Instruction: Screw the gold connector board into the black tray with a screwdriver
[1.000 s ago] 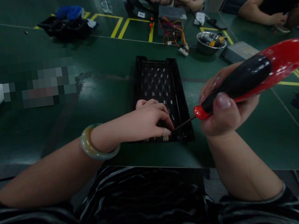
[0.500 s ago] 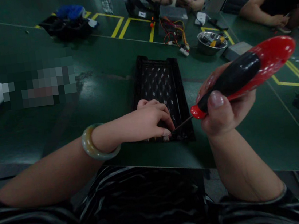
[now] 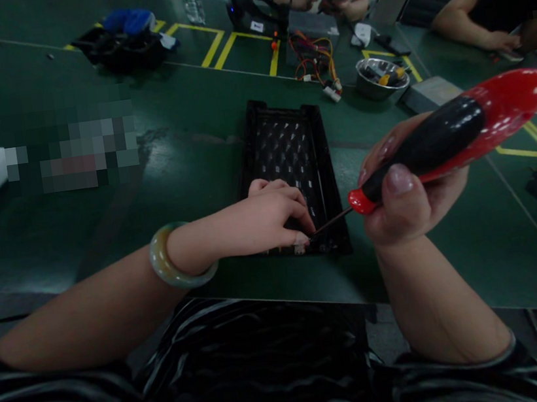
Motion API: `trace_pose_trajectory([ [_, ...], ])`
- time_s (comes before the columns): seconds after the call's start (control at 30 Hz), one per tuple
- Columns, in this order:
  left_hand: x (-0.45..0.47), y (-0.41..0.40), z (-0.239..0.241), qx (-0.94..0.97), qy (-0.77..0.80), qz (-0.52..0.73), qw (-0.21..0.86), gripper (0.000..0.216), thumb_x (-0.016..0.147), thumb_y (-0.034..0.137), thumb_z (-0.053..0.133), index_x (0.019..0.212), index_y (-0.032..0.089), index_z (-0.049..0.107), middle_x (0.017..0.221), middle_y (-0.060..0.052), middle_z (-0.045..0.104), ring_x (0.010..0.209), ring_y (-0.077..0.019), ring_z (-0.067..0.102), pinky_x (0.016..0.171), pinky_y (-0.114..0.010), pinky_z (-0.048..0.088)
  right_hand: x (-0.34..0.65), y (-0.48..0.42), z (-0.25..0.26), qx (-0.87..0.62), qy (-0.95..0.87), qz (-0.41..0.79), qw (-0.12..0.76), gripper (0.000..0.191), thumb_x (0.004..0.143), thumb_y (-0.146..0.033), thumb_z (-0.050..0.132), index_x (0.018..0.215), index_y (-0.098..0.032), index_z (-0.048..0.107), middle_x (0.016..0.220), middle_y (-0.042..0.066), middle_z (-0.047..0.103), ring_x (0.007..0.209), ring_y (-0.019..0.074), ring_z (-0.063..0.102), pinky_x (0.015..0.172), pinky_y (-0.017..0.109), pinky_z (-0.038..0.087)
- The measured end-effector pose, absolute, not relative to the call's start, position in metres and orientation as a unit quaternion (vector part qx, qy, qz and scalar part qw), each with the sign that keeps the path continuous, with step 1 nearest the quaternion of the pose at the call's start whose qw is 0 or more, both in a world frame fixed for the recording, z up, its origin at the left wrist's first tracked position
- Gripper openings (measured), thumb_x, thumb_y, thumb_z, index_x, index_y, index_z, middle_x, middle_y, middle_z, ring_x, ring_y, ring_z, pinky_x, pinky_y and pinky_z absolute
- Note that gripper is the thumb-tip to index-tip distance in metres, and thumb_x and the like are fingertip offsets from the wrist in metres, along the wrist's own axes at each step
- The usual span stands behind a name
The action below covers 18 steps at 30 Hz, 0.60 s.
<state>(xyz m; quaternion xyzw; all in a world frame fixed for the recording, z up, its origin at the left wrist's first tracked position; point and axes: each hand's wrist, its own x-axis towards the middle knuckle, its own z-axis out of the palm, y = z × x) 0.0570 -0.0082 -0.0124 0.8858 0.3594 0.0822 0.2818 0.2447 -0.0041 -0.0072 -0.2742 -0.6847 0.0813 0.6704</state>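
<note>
A screwdriver (image 3: 452, 131) with a fat red-and-black handle rests in my right hand (image 3: 405, 209), its fingers wrapped around the grip and the thumb on top. The thin shaft slants down and left to the near edge of a shallow black tray-like part (image 3: 284, 136) with rows of small raised marks. Over that part's near end lies my left hand (image 3: 278, 216), thumb and forefinger pinched together right at the screwdriver's tip. Whatever is between those fingertips is hidden. Small metallic bits show beneath the left thumb.
Beyond the black part are a grey box (image 3: 309, 24) with coloured cables (image 3: 316, 56) and a metal bowl (image 3: 382, 84) of tools. A black tray (image 3: 118, 53) with blue items stands back left, near a water bottle (image 3: 191, 0). Two other people sit across the green table (image 3: 180, 133).
My right hand and the screwdriver handle have shifted slightly right and down. The tip stays at the left fingertips, and my left hand has hardly moved.
</note>
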Motion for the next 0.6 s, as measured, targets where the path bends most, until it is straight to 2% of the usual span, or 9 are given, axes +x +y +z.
trace_pose_trajectory([
  [0.23, 0.056, -0.008, -0.014, 0.887, 0.355, 0.084, 0.284, 0.015, 0.087, 0.040, 0.070, 0.096, 0.031, 0.079, 0.114, 0.001, 0.069, 0.115, -0.0253, 0.049, 0.098, -0.039, 0.021, 0.245, -0.003, -0.007, -0.243, -0.661, 0.133, 0.698, 0.019, 0.083, -0.043, 0.063, 0.088, -0.025, 0.058, 0.082, 0.000, 0.056, 0.063, 0.0155, 0.059, 0.058, 0.037, 0.051],
  [0.4, 0.057, -0.007, -0.014, 0.886, 0.358, 0.077, 0.284, 0.016, 0.087, 0.041, 0.071, 0.096, 0.030, 0.079, 0.114, 0.001, 0.070, 0.116, -0.0250, 0.050, 0.097, -0.039, 0.021, 0.246, 0.002, -0.011, -0.273, -0.702, 0.133, 0.644, 0.025, 0.089, -0.052, 0.054, 0.089, -0.027, 0.050, 0.081, 0.001, 0.057, 0.067, 0.0171, 0.060, 0.063, 0.038, 0.056],
  [0.6, 0.055, -0.007, -0.017, 0.887, 0.351, 0.089, 0.287, 0.015, 0.086, 0.040, 0.072, 0.095, 0.030, 0.079, 0.111, 0.000, 0.070, 0.113, -0.0250, 0.050, 0.095, -0.038, 0.022, 0.248, 0.001, 0.001, -0.183, -0.725, 0.152, 0.647, 0.025, 0.084, -0.042, 0.059, 0.071, -0.024, 0.047, 0.072, 0.000, 0.055, 0.058, 0.0134, 0.056, 0.052, 0.033, 0.051],
])
